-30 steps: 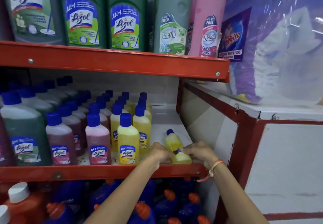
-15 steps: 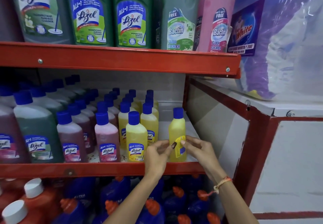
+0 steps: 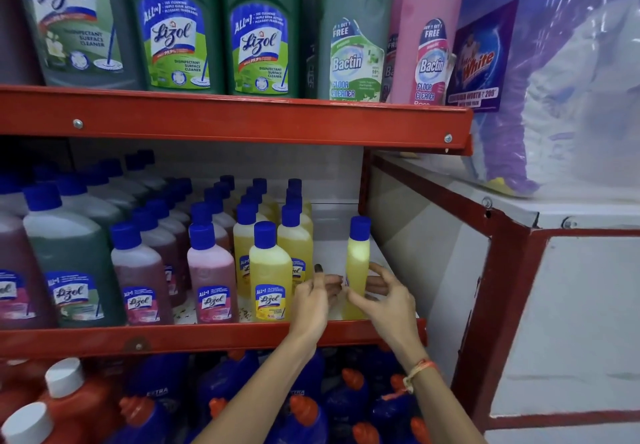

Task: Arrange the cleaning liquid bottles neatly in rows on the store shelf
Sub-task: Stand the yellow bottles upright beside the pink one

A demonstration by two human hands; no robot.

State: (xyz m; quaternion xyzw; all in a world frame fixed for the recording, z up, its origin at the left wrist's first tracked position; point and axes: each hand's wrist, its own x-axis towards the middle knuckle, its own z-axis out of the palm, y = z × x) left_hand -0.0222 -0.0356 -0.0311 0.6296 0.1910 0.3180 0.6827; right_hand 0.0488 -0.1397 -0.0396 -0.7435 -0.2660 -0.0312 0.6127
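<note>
Label of the lone yellow bottle [image 3: 357,263] turned away, mostly hidden behind fingers; rear rows lost in shadow at mid left. Upright at centre right on the red shelf [image 3: 207,338], apart from three yellow rows; left hand [image 3: 313,300] and right hand [image 3: 388,300] loosely cupped around its lower body, fingers curled, firm grip not clear.

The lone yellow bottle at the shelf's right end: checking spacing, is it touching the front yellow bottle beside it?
Apart. The head view shows white shelf floor between the lone yellow bottle and the front yellow bottle.
</note>
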